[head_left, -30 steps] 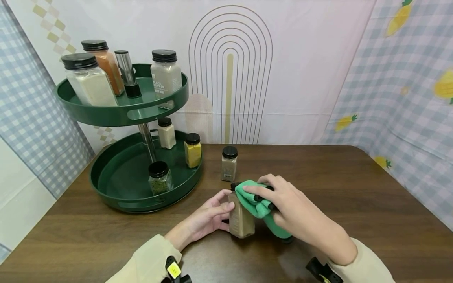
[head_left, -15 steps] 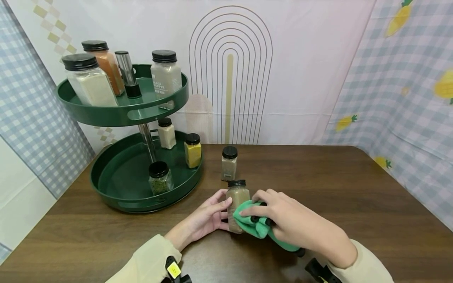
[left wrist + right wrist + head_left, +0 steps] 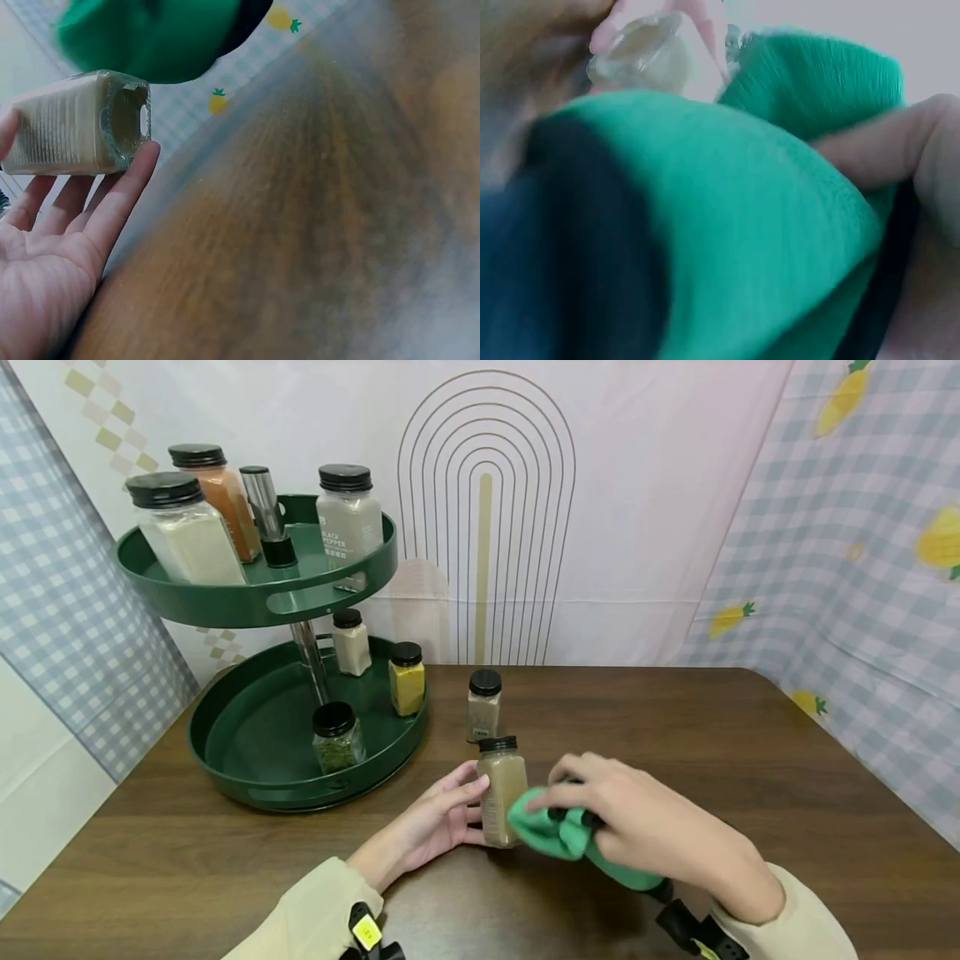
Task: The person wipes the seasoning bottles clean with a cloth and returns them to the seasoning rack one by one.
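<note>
A clear spice jar (image 3: pixel 504 797) with a black lid and beige powder is held by my left hand (image 3: pixel 435 822), thumb on one side and fingers behind. In the left wrist view the jar (image 3: pixel 75 124) shows its base, lifted off the table. My right hand (image 3: pixel 618 814) grips a bunched green cloth (image 3: pixel 551 827) with black edging, just right of the jar. The cloth (image 3: pixel 727 217) fills much of the right wrist view, blurred. Whether it touches the jar is hard to tell.
Behind the held jar stands another black-lidded jar (image 3: pixel 484 706). At the left, a two-tier green turntable rack (image 3: pixel 247 793) carries several spice jars and a metal-and-black cylinder (image 3: pixel 267 518). A patterned curtain (image 3: pixel 615 510) closes off the table's (image 3: pixel 637 710) back.
The right hand and cloth have moved down from the jar's lid, past its side, and then a little right. The jar's lid and front now show. The left hand keeps its hold.
</note>
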`<state>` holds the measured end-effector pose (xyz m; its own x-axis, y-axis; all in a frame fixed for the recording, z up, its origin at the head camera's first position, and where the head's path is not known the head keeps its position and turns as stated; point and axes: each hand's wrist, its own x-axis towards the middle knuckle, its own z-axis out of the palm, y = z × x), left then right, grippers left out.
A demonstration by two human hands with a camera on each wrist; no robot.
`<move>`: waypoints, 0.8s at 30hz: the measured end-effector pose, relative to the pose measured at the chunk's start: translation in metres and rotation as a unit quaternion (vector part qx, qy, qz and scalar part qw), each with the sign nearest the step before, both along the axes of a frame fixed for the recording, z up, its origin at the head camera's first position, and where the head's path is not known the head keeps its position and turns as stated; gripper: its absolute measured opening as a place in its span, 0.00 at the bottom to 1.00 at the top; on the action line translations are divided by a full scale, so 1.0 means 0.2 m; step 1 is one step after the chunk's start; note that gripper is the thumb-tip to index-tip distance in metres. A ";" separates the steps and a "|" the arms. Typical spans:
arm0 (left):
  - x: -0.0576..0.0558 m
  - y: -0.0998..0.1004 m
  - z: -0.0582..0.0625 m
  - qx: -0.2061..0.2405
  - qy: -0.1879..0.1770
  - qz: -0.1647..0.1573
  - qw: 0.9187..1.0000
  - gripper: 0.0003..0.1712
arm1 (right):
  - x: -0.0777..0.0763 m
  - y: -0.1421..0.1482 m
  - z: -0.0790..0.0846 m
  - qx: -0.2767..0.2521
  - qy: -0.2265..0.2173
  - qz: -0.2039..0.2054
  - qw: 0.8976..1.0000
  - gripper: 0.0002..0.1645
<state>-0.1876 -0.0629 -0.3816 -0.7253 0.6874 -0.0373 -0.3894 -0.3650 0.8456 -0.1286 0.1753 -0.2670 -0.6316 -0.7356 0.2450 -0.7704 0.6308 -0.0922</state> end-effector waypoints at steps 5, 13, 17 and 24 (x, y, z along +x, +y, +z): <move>0.00 0.00 0.00 0.007 0.013 -0.019 1.000 0.25 | -0.04 -0.01 -0.02 -0.070 0.065 -0.066 0.993 0.42; -0.01 -0.01 -0.01 0.021 0.035 -0.046 0.998 0.33 | -0.06 -0.05 -0.08 -0.078 0.077 -0.067 0.992 0.42; 0.00 -0.01 -0.01 0.014 0.028 -0.023 0.999 0.33 | -0.06 -0.05 -0.09 -0.054 0.069 -0.039 0.995 0.42; 0.00 0.00 0.00 0.022 0.002 0.013 1.000 0.32 | -0.04 -0.07 -0.11 -0.006 0.020 0.005 1.000 0.43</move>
<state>-0.1882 -0.0636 -0.3815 -0.7433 0.6690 -0.0052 -0.3765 -0.4119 0.8298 -0.1373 0.1623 -0.2889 -0.6147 -0.7379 0.2786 -0.7793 0.6228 -0.0699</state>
